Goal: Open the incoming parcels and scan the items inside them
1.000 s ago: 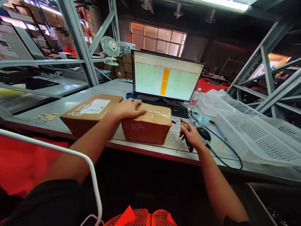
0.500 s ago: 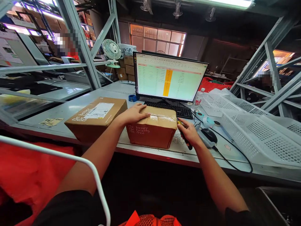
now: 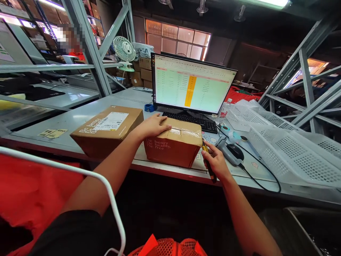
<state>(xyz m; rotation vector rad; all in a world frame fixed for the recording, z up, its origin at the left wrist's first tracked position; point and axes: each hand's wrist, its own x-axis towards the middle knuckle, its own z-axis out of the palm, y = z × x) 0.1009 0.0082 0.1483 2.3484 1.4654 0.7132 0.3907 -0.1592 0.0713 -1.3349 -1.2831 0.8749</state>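
Note:
A taped cardboard box [image 3: 172, 151] with white lettering on its front stands at the table's front edge. Across its top runs clear tape, shiny in the light. My left hand [image 3: 155, 126] lies on the box's top left part, fingers spread and thumb out flat. At the box's right side, my right hand [image 3: 216, 161] is wrapped round a black and yellow utility knife [image 3: 211, 173]. Its tip end points up at the box's upper right corner; whether the blade touches the tape I cannot tell.
Left of it stands another cardboard box [image 3: 112, 129] with a shipping label. Behind are a keyboard [image 3: 205, 125] and a monitor [image 3: 191, 87]. A handheld scanner [image 3: 227, 153], a black mouse [image 3: 236, 152] and white plastic baskets [image 3: 290, 153] are at the right. Blue tape [image 3: 148, 107] lies behind.
My right hand has moved slightly down and toward me with the knife, which is tilted more upright beside the corner. My left hand stays on the box. The view has shifted a little.

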